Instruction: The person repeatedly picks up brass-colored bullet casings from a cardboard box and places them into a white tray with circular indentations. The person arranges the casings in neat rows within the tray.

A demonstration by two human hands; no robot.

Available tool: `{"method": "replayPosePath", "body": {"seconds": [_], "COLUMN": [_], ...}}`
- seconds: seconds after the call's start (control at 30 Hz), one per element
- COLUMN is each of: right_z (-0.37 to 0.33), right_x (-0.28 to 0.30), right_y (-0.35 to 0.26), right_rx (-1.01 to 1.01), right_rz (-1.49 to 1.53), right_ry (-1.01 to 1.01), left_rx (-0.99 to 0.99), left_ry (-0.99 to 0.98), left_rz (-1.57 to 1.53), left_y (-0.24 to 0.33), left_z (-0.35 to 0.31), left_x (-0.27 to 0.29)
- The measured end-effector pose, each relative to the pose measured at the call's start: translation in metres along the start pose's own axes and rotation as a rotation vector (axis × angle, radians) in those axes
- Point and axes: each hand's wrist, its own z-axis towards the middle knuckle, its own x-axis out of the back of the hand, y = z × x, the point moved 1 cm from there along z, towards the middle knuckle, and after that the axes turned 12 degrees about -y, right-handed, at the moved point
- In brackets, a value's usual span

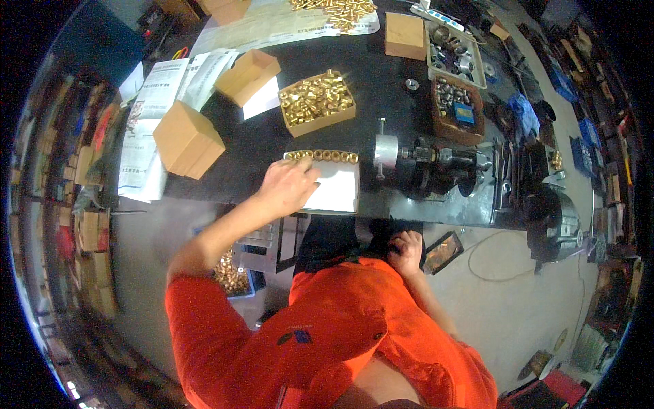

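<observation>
My left hand (289, 187) reaches over a shallow white-lined box (337, 187) at the table's near edge. Its fingers are bent and drawn together at the left end of a row of brass fittings (334, 156), which lines the box's far side. Whatever the fingertips hold is hidden beneath them. Just beyond stands an open cardboard box (319, 127) heaped with loose brass fittings (317, 97). Down on my dark trousers rests my right hand (407, 251), its fingers curled in. I cannot make out anything in it.
A metal bench fixture (436, 160) stands right of the white-lined box. Cardboard boxes (189, 140) and newspaper (153, 102) lie at the left. More brass parts (340, 13) spread at the far edge. Metal parts fill a tray (487, 80) at the far right.
</observation>
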Motion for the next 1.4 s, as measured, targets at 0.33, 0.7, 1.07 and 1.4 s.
{"method": "replayPosePath", "body": {"seconds": [0.33,0.7,1.07,1.4], "right_z": [-0.006,-0.004,-0.003,-0.004], "right_x": [-0.009,-0.007,-0.007,-0.006], "right_y": [0.01,0.008,0.006,0.006], "right_rx": [-0.038,-0.027,-0.023,-0.039], "right_rz": [0.01,0.024,-0.003,-0.015], "right_ry": [-0.048,-0.051,-0.037,-0.082], "left_rx": [0.11,0.18,0.292,0.304], "left_ry": [0.121,0.135,0.028,0.109], "left_rz": [0.06,0.049,0.018,-0.288], "left_y": [0.0,-0.014,-0.016,-0.08], "left_z": [-0.001,0.009,0.007,0.037], "left_x": [-0.006,-0.015,-0.014,0.014]}}
